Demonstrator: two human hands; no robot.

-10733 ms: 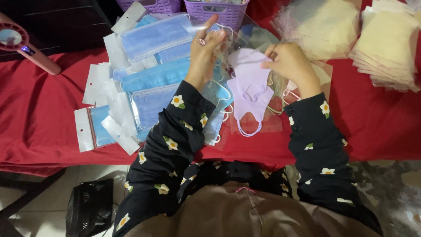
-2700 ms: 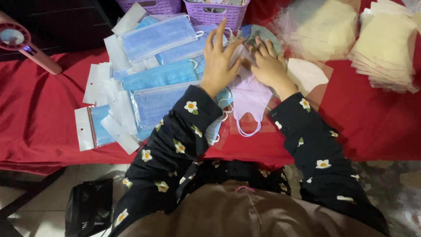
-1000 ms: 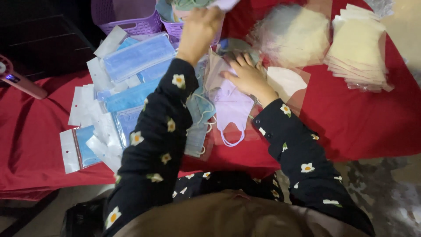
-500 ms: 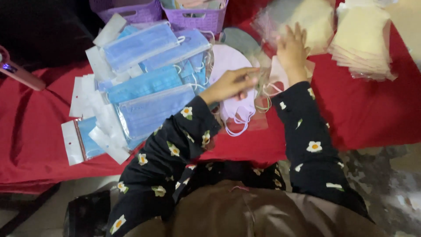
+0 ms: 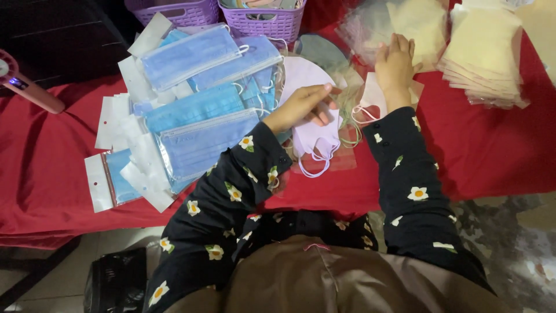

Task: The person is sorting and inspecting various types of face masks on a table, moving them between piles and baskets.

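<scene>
Packs of blue masks (image 5: 197, 116) lie heaped on the red cloth (image 5: 46, 150); purple baskets (image 5: 260, 20) stand behind, cream stacks (image 5: 486, 52) at right, a pink handheld fan (image 5: 26, 87) far left

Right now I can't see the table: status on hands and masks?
Left hand pinching lilac mask. Right hand flat on clear bags. Blue mask packs crowd left.

The left hand (image 5: 304, 104) covers the middle of the lilac mask (image 5: 310, 130), and its thumb is hidden under the mask, so the grip cannot be told fully. The two purple baskets (image 5: 263, 23) are cut off by the top edge, and their contents are not clear. The stack of cream sheets (image 5: 486, 52) runs out at the upper right corner, and the pink handheld device (image 5: 29, 87) is cut by the left edge.
</scene>
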